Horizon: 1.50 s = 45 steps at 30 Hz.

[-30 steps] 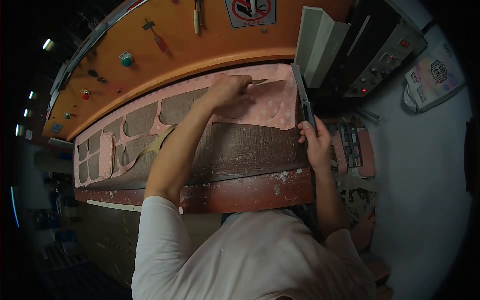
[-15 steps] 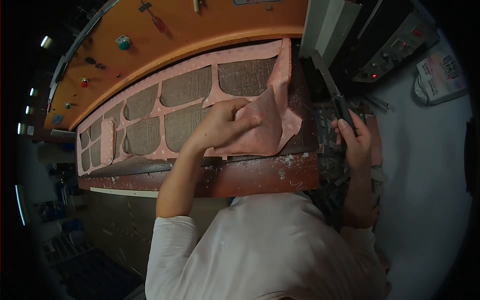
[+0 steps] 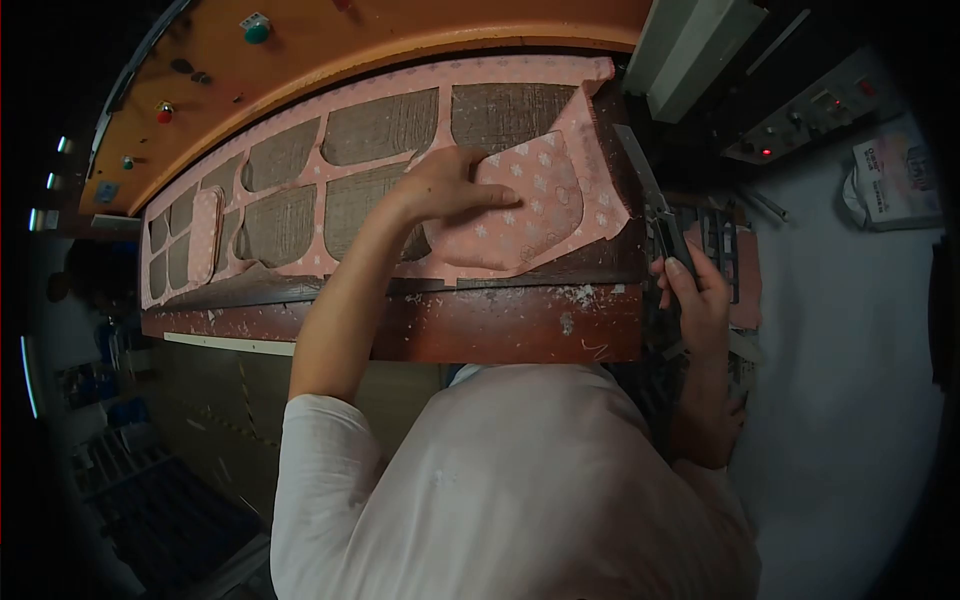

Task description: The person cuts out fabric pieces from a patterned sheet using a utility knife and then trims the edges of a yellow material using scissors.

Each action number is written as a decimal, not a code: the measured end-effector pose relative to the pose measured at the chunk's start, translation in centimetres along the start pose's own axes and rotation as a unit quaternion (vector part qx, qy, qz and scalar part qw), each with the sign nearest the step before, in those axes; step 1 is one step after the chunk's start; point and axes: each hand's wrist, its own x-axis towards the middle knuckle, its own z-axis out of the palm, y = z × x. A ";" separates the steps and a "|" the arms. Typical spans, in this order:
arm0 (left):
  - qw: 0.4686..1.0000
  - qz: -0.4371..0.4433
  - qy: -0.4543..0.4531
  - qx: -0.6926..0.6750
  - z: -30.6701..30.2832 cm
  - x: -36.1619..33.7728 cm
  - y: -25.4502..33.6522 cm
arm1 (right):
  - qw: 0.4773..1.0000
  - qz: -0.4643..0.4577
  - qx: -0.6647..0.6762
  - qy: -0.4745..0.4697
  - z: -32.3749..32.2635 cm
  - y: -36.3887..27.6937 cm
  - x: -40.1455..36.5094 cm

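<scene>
Pink patterned fabric (image 3: 312,215) with rows of rounded cut-outs lies along the dark work surface (image 3: 380,120). My left hand (image 3: 450,187) grips a pink fabric piece (image 3: 530,205) at the right end of the sheet, thumb on top and the other fingers hidden beneath or behind it. The sheet's right edge is rumpled around this piece. In my right hand (image 3: 702,295) is a long-bladed knife (image 3: 668,228) with a dark handle, its blade pointing up beside the right end of the bench. A stack of cut pink pieces (image 3: 204,236) rests near the left end.
Behind the fabric stands an orange machine panel (image 3: 330,40) with green and red buttons. The red-brown bench edge (image 3: 500,325) runs in front of me. At the right are a control box (image 3: 810,115) with a red light, a white bag (image 3: 890,180) and scraps below the bench.
The fabric piece under my left hand now lies flatter, with its white pattern showing, where it was folded up to a peak. My right hand still holds the knife. The view has shifted slightly.
</scene>
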 end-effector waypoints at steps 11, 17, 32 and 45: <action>0.992 0.082 0.071 -0.071 3.4 -2.0 4.6 | 0.966 -0.096 -0.241 0.004 1.0 -0.4 -1.0; 0.980 0.016 0.156 -0.122 5.2 -5.6 1.7 | 0.941 -0.153 -0.298 -0.042 3.0 -2.5 -0.1; 0.962 0.039 0.176 -0.204 6.2 -5.6 1.2 | 0.884 -0.218 -0.408 -0.060 7.0 -2.3 2.7; 0.967 0.034 0.173 -0.185 6.1 -5.6 1.3 | 0.897 -0.203 -0.387 -0.061 7.5 -2.3 2.9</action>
